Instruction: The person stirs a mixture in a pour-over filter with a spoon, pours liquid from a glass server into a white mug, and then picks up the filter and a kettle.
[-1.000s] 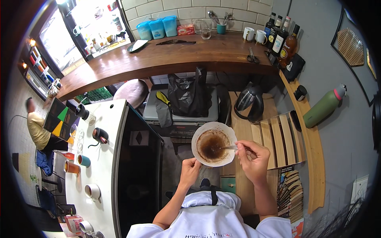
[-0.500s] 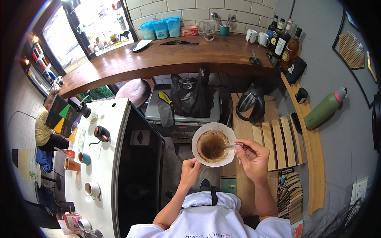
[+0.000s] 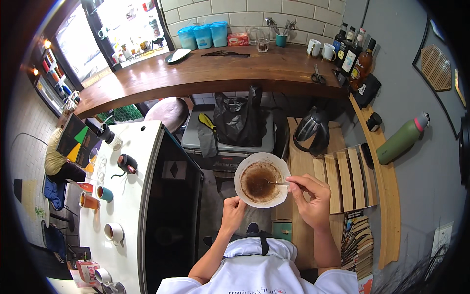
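Observation:
A white paper coffee filter (image 3: 275,200), wide and round at the top, is held up in front of me with wet brown coffee (image 3: 257,185) inside. Dark grounds cling round its inner wall. My left hand (image 3: 234,215) is closed at its near left edge, on what looks like the dripper beneath; the paper and fingers mostly hide that part. Between the thumb and fingers of my right hand (image 3: 312,201) is a thin metal spoon (image 3: 278,183), which reaches in from the right. Its tip is sunk in the dark liquid.
To the left, a white counter (image 3: 132,183) bears mugs, cups and a hand grinder. Ahead are a long wooden bar (image 3: 205,73), a black plastic bag (image 3: 238,120) on a grey case, and a kettle (image 3: 312,131). A green bottle (image 3: 404,139) stands on the right ledge.
The filter has shifted slightly left. My right hand and the spoon have moved a little left too, with the spoon handle lying flatter and its tip nearer the middle of the coffee.

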A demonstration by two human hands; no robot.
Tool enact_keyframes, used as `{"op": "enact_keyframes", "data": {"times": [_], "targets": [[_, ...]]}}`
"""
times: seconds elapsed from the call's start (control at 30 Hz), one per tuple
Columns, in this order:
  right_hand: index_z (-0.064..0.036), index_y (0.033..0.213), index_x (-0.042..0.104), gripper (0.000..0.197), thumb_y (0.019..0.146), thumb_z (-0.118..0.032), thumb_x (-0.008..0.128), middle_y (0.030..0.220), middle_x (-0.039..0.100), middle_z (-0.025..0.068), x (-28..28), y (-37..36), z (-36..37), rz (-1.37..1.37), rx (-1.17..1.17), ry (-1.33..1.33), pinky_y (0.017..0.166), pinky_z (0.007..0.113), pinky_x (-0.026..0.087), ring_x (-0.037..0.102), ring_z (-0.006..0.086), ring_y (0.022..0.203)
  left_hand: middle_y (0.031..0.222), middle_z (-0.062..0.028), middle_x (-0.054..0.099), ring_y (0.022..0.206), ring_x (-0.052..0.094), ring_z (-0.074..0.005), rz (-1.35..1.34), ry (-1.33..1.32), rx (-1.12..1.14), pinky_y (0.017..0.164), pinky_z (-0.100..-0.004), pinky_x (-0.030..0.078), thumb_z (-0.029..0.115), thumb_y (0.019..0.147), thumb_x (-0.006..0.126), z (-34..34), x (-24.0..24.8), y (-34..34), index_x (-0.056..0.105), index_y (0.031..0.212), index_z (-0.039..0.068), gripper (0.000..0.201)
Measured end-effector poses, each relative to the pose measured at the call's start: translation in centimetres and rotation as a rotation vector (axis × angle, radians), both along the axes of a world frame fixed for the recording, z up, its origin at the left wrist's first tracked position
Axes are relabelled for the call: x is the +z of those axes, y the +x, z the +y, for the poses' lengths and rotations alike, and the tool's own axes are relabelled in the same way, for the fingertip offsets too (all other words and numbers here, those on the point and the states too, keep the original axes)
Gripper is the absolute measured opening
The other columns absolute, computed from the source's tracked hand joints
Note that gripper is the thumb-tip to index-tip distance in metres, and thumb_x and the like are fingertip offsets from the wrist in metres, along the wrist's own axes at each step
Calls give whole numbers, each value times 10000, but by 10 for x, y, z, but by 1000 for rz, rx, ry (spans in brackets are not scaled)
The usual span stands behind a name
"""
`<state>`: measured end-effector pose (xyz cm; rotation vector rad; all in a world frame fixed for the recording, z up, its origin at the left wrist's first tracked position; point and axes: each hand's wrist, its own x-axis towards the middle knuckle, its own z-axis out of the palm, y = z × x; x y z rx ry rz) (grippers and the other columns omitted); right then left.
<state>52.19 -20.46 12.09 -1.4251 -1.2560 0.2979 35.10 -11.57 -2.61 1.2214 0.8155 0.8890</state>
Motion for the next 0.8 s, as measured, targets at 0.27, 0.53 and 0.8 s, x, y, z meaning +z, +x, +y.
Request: {"op": "enact_keyframes", "data": {"times": [0.27,0.53,0.8], "targets": [[34,939,680,118,843,29,612,731,619,68,6,-3,5,-19,-12,9,585,207,437,581,100,653,541,84,379,498,292,-13,-11,29,11,432,-243,209,206,944,530,4,-4,-3,494,596,-12,412],[36,912,671,103,825,45,617,701,599,70,5,-1,7,-47,-54,71,543,229,426,545,113,591,547,84,385,506,303,-14,15,42,28,434,-246,218,194,939,530,6,-4,-5,493,598,-20,404],[67,894,646,77,846,38,593,714,609,54,-8,-1,8,117,-4,40,517,175,430,553,70,568,538,86,370,506,293,-14,14,58,8,433,-247,211,188,936,536,8,-6,-4,471,584,-15,412]]}}
